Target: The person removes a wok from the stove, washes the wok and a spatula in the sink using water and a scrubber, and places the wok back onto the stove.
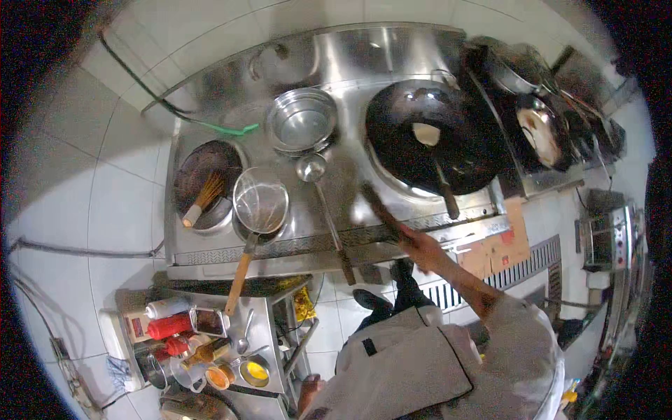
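My right hand (422, 252) is closed around a dark, blurred stick-like handle (385, 211). Its far end lies close to the left rim of a large black wok (395, 150); I cannot tell whether the two are joined. In the wok rests a spatula (448, 192), its handle over the front rim, with a pale patch at its head. To the left of my right hand, a ladle (329, 220) lies across the steel stove, its handle jutting past the front edge. My left hand (310, 392) shows only in part beside the side table, its fingers unclear.
A metal basin (302, 122) stands on the stove (336, 245). A strainer (260, 201) and a whisk brush (206, 196) lie over the left burner. The side table (269, 308) carries bottles, a spoon and small bowls. More pans (539, 133) stand at the right.
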{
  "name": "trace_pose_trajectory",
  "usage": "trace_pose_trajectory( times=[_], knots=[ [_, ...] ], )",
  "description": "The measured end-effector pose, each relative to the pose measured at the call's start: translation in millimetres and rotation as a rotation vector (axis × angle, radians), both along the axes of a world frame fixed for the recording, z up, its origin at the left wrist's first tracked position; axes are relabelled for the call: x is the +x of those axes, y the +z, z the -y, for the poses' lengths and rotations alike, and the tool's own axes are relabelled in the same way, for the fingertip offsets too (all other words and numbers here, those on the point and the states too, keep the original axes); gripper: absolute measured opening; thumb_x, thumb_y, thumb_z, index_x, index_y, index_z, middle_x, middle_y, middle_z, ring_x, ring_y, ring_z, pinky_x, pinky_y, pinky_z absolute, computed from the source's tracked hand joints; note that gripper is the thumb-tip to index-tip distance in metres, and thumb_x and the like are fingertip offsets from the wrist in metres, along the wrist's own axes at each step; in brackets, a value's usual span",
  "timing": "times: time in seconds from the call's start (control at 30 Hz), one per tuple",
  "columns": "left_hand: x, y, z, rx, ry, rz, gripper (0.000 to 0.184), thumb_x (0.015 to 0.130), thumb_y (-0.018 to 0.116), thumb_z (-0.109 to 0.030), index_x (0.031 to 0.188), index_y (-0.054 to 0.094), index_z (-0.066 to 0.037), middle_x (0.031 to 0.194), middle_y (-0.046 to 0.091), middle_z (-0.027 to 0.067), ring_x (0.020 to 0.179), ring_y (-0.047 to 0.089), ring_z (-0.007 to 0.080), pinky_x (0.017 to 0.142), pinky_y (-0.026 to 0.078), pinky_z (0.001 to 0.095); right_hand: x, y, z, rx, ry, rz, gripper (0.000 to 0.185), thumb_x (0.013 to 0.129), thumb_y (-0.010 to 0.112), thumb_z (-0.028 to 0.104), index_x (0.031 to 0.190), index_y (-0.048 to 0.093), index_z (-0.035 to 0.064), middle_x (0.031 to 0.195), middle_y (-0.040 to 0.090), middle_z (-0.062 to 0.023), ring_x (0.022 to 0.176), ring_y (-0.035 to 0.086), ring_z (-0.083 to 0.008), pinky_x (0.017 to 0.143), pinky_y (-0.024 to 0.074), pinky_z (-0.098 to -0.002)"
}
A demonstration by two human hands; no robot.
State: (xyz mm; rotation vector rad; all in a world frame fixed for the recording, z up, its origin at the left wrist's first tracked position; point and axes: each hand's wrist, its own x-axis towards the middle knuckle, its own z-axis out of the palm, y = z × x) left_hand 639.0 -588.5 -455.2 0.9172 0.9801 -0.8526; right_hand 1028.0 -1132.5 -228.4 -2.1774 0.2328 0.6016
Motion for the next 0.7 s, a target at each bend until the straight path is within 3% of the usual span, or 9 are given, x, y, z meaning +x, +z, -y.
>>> trace_pose_trajectory(
  times=[0.07,0.23,0.3,0.37,0.43,0.5,0.53,0.63,0.7],
  knots=[
    [25,-10,9,0.003,-0.049,0.026,0.037,0.096,0.062,-0.03,0.121,0.056,-0.003,0.112,0.066,0.0253,0.092,0.068,0.0333,0.071,0.058,0.0421,14,-55,4,-0.262,0.213,0.209,0.046,0.096,0.057,0.034,0.137,0.054,0.0158,0.078,0.068,-0.0161,0.053,0.063,-0.0254,0.054,0.0568,-0.0392],
    [66,-19,20,0.095,-0.299,0.072,0.039,0.094,0.067,-0.029,0.122,0.055,-0.004,0.106,0.069,0.0233,0.088,0.072,0.0337,0.076,0.061,0.0445,-32,-50,103,-0.603,0.401,0.07,0.046,0.094,0.055,0.043,0.135,0.057,0.0219,0.1,0.069,-0.0195,0.077,0.069,-0.034,0.073,0.0565,-0.0463],
    [107,5,52,0.15,-0.374,0.096,0.04,0.093,0.07,-0.026,0.122,0.054,-0.002,0.102,0.07,0.0217,0.083,0.072,0.0327,0.074,0.063,0.0428,-66,-21,158,-0.652,0.206,-0.234,0.046,0.094,0.055,0.046,0.136,0.056,0.028,0.111,0.069,-0.0158,0.092,0.069,-0.0374,0.083,0.0544,-0.0489],
    [178,63,92,0.007,-0.291,0.273,0.04,0.093,0.07,-0.024,0.123,0.053,-0.002,0.096,0.07,0.0182,0.077,0.072,0.0274,0.072,0.062,0.0388,-83,21,204,-0.7,0.28,-0.205,0.046,0.095,0.053,0.049,0.135,0.058,0.0268,0.114,0.069,-0.0149,0.092,0.07,-0.0344,0.083,0.0551,-0.0463],
    [217,50,132,0.246,-0.541,0.641,0.045,0.09,0.075,-0.022,0.124,0.053,-0.003,0.102,0.069,0.0145,0.085,0.07,0.0216,0.075,0.06,0.0348,-107,35,258,-0.687,0.34,0.055,0.045,0.096,0.052,0.049,0.135,0.058,0.0271,0.119,0.068,-0.0137,0.093,0.07,-0.0326,0.083,0.0557,-0.0437],
    [280,159,233,0.392,-0.664,0.949,0.061,0.083,0.082,-0.024,0.131,0.05,-0.004,0.115,0.065,0.0133,0.101,0.066,0.019,0.081,0.057,0.0312,-102,121,258,-0.607,0.252,-0.029,0.045,0.096,0.052,0.048,0.135,0.058,0.0276,0.123,0.067,-0.0122,0.094,0.071,-0.0317,0.084,0.056,-0.042],
    [306,131,268,0.255,-0.639,0.829,0.071,0.08,0.084,-0.024,0.137,0.046,-0.005,0.122,0.061,0.0134,0.106,0.063,0.0199,0.083,0.056,0.0315,-97,168,255,-0.527,0.146,-0.197,0.044,0.096,0.053,0.047,0.135,0.058,0.0281,0.126,0.066,-0.011,0.096,0.07,-0.0315,0.084,0.056,-0.0411],
    [375,177,394,0.28,-0.746,1.418,0.095,0.072,0.09,-0.026,0.148,0.036,-0.01,0.135,0.052,0.0161,0.112,0.06,0.0259,0.087,0.056,0.0364,-87,214,291,-0.697,0.105,-0.215,0.041,0.094,0.058,0.044,0.131,0.062,0.0268,0.12,0.068,-0.0107,0.095,0.07,-0.0327,0.085,0.0559,-0.0412],
    [404,187,465,0.272,-0.616,1.419,0.1,0.07,0.091,-0.028,0.15,0.034,-0.011,0.138,0.049,0.0169,0.114,0.058,0.0277,0.089,0.055,0.0387,-70,261,310,-0.744,0.058,-0.19,0.039,0.092,0.061,0.042,0.128,0.065,0.025,0.115,0.07,-0.0111,0.094,0.07,-0.0335,0.084,0.0559,-0.0416]
  ],
)
